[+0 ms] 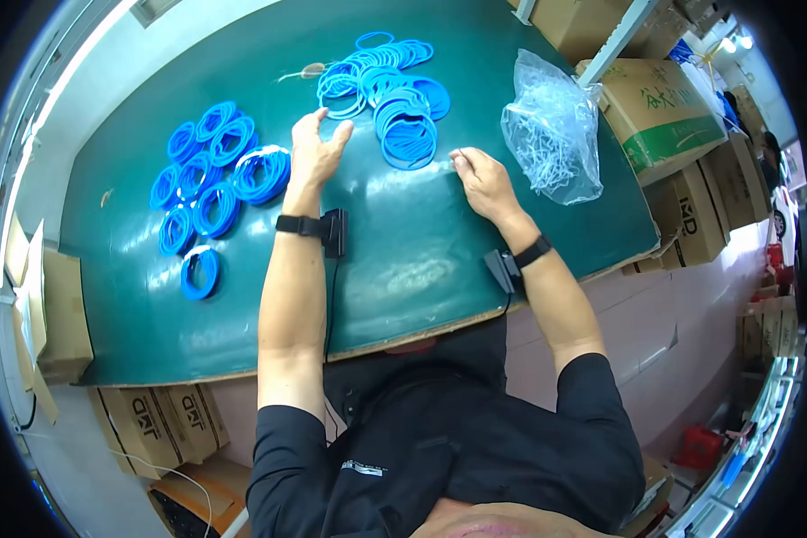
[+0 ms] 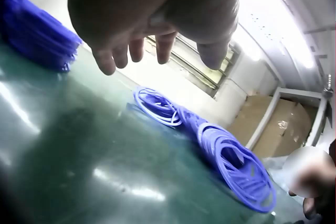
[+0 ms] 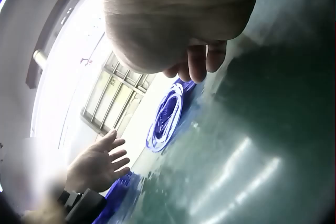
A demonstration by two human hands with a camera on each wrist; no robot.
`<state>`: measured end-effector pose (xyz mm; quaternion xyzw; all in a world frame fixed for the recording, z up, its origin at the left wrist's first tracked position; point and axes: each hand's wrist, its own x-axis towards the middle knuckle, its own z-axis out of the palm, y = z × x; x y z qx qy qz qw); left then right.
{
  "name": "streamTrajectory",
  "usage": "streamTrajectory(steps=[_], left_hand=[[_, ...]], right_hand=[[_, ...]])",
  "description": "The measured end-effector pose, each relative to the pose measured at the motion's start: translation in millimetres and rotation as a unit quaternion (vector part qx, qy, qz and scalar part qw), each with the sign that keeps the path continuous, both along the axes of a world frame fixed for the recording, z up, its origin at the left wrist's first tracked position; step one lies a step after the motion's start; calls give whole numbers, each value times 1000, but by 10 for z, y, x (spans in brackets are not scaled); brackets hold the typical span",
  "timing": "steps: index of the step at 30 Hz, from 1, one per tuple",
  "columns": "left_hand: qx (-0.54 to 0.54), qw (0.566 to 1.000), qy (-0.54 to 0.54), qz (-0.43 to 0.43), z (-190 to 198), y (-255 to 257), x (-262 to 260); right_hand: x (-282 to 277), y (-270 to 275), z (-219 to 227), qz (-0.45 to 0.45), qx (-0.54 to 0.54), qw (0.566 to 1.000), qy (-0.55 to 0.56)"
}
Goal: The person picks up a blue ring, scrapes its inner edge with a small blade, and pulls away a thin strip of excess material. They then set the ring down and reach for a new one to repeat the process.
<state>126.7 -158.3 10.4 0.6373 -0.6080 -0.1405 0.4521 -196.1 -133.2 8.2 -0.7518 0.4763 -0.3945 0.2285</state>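
My left hand (image 1: 316, 152) is raised over the green table with fingers and thumb spread, holding nothing. Left of it lie bundled coils of blue rings (image 1: 262, 175), several in a group. To its right are loose blue rings (image 1: 408, 130), fanned out in an overlapping pile that also shows in the left wrist view (image 2: 236, 171). My right hand (image 1: 486, 186) is close to the near right end of that pile, its fingers bent and thumb near the index fingertip. A faint pale glint shows by these fingertips; I cannot tell whether they pinch something thin.
A clear plastic bag (image 1: 554, 130) of thin white strips lies at the table's right. Beyond it, cardboard boxes (image 1: 659, 112) stand by a metal post. A small tan tag (image 1: 313, 70) with string lies behind the rings. Another carton (image 1: 63, 314) stands at the left edge.
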Motion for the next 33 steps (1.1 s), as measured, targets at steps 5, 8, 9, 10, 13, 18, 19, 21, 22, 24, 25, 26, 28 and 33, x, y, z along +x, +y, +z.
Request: streamTrajectory(steps=[5, 8, 9, 10, 13, 18, 19, 21, 22, 24, 25, 26, 28, 33], left_hand=[[36, 992, 16, 118, -190, -626, 33], [36, 990, 37, 135, -259, -817, -28], [33, 987, 47, 149, -269, -874, -50], [33, 987, 21, 155, -264, -922, -75], [27, 986, 42, 161, -282, -1006, -188], [-31, 989, 85, 114, -312, -1011, -411], [-28, 989, 86, 114, -306, -990, -451], [-29, 989, 102, 98, -272, -963, -497], [-30, 989, 109, 94, -278, -976, -475], [-43, 989, 99, 102, -241, -1041, -404], [-58, 988, 89, 108, -228, -1104, -350], [-58, 989, 67, 118, -250, -1212, -257], [-34, 990, 54, 123, -267, -1406, -110], [39, 995, 39, 83, -266, -1679, 46]], right_hand=[[176, -765, -96, -66, -61, 995, -43], [260, -1270, -206, -109, -40, 991, -67], [297, -1425, -245, -110, -40, 991, -69], [350, -1567, -272, -133, -57, 989, -42], [447, -1790, -306, -139, -41, 989, -6], [747, -1646, -157, -21, 51, 995, -80], [788, -1628, -129, -21, 54, 995, -78], [841, -1613, -61, -16, 66, 990, -120], [837, -1657, -33, -36, 33, 993, -105], [839, -1828, -90, -45, 35, 993, -100], [848, -1915, -115, -55, 35, 993, -96], [865, -1969, -119, -49, 50, 994, -82], [908, -2034, -131, -43, 41, 996, -70], [975, -2193, -131, 9, 80, 993, -90]])
